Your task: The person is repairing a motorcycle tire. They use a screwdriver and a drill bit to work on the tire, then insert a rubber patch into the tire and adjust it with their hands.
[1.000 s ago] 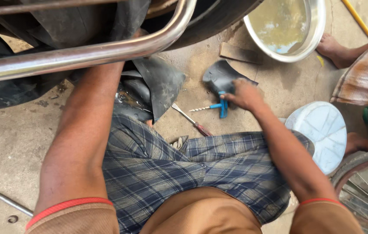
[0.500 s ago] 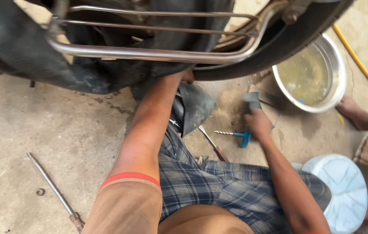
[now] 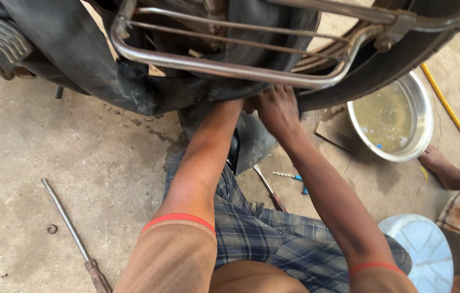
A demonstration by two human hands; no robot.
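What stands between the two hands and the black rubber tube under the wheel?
Nothing visible. The right hand lies on the black rubber tube just below the chrome rack. The left hand reaches into it too, mostly hidden.

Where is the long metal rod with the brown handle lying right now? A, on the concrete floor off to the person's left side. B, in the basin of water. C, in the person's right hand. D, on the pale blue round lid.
A: the long metal rod lies flat on the concrete floor, apart from both hands, which reach up to the black rubber tube.

metal basin (image 3: 422, 127), yellow hose (image 3: 452, 116), long screwdriver (image 3: 70, 230)
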